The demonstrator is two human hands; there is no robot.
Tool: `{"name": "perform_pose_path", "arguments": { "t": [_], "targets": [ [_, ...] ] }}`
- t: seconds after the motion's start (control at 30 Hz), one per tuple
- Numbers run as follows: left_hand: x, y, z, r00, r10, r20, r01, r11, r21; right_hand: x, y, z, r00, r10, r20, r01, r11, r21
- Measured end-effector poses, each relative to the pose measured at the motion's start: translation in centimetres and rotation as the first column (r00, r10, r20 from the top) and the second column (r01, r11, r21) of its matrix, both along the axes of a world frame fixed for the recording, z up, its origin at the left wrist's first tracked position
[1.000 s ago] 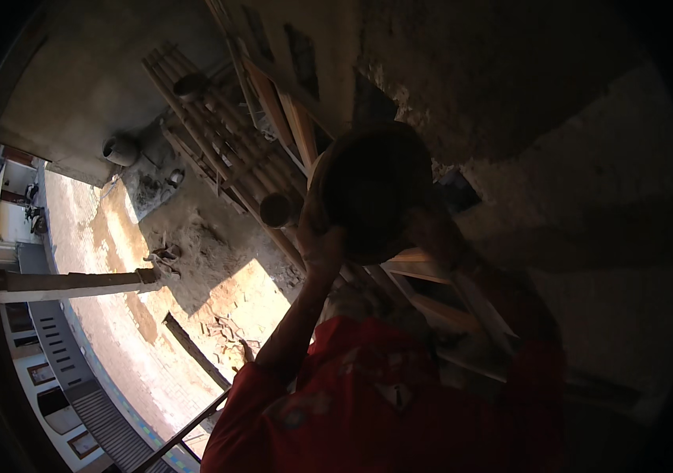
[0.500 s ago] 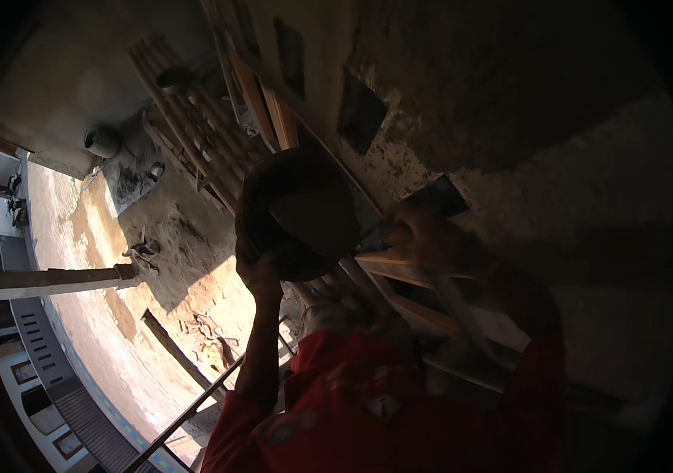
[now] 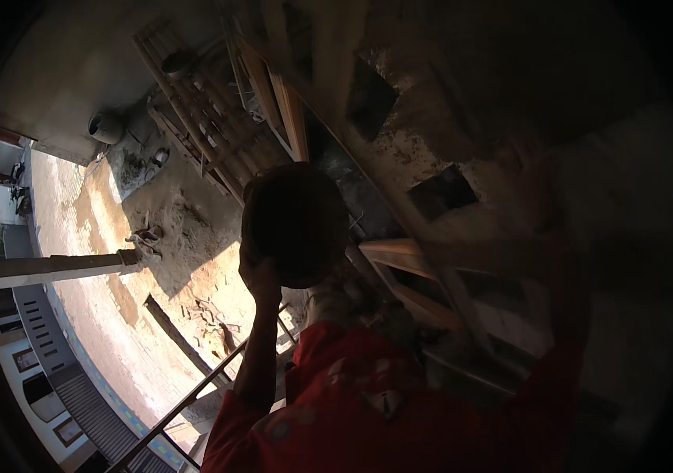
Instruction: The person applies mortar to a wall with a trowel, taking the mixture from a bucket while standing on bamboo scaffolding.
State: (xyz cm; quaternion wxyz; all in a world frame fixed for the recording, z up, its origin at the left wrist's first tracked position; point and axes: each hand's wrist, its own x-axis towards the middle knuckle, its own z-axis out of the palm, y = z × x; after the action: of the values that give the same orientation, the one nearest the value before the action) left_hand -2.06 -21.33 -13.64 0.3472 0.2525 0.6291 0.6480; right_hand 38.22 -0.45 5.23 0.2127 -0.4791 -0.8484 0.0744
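Observation:
My left hand [image 3: 261, 276] is closed on the near left rim of a dark, round bucket [image 3: 297, 225] held up in front of my chest. The bucket's inside is too dark to show its contents. Off to the right, my right hand [image 3: 529, 188] is raised close to the shadowed wall [image 3: 604, 205]. Its fingers are blurred and dim, so whether they hold anything is hidden. Rough, patchy plaster [image 3: 403, 142] lies on the wall between the bucket and that hand, around dark square openings [image 3: 443, 193].
Bamboo poles [image 3: 187, 106] and wooden frames [image 3: 293, 118] lean beyond the bucket. Another wooden frame [image 3: 399, 256] lies below, to the right. A metal rail [image 3: 195, 402] runs at lower left, above sunlit ground [image 3: 108, 315]. A concrete post [image 3: 61, 272] juts in from the left.
My right hand has left the bucket's right side and moved right and up to the wall. The bucket has tipped, and the lighter patch inside no longer shows. My left hand keeps its hold.

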Motion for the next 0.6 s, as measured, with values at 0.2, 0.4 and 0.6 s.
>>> {"name": "perform_pose_path", "arguments": {
  "t": [0.2,0.4,0.6],
  "targets": [
    [6.8,4.0,3.2,0.971,-0.235,-0.041,0.235,0.972,-0.009,2.7,-10.0,-10.0,0.87,0.39,0.301,-0.339,0.918,-0.208],
    [11.5,5.5,4.4,0.86,-0.47,-0.197,0.479,0.878,-0.002,-4.8,-10.6,-3.6,0.822,-0.051,0.567,0.23,0.941,-0.25],
    [18.0,6.4,12.4,0.701,-0.552,-0.452,0.573,0.813,-0.103,-1.7,-11.2,-3.7,0.764,-0.118,0.634,0.324,0.921,-0.218]
  ]
}}
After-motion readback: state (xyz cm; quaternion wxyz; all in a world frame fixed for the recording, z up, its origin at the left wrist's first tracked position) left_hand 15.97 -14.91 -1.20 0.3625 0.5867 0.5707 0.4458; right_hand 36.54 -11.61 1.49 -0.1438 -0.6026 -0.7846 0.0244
